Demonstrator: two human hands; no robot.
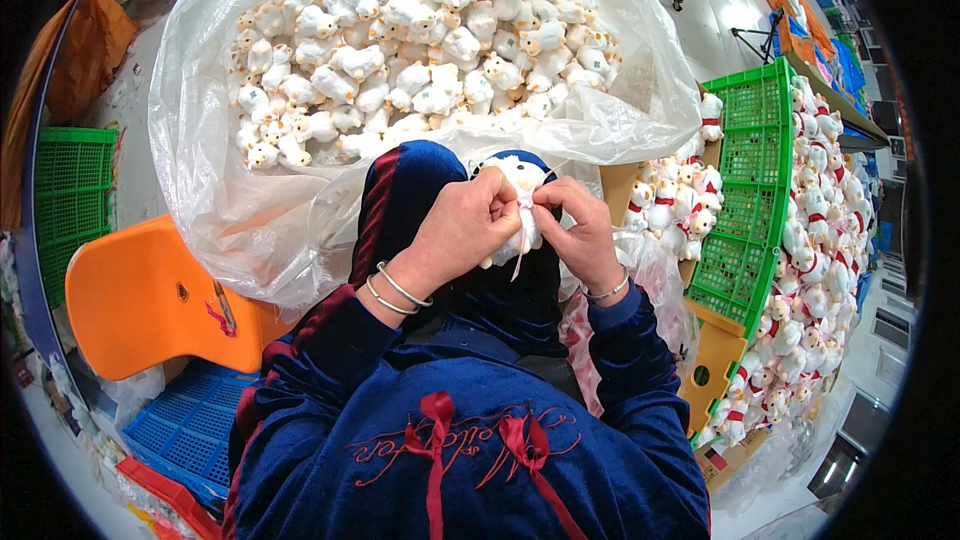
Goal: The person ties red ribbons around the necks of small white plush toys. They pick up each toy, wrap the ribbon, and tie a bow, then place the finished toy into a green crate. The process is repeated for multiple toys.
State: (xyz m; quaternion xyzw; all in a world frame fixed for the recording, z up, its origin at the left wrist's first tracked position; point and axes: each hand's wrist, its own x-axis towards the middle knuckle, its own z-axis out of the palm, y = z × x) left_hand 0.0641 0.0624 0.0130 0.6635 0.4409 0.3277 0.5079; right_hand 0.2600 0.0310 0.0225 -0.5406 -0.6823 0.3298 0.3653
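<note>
A small white plush animal (521, 178) sits between both my hands over my lap, its face toward me. My left hand (458, 232) grips its body, two bangles on that wrist. My right hand (580, 225) pinches a thin pale pink ribbon (522, 240) at the toy's neck; the ribbon's ends hang down below my fingers. Both forearms wear dark blue velvet sleeves.
A large clear plastic bag (230, 200) full of plain white plush toys lies ahead. To the right, a green plastic crate (750, 190) holds plush toys with red ribbons. An orange chair (140, 295) and a green crate (70, 190) stand left; blue crate (185, 425) lower left.
</note>
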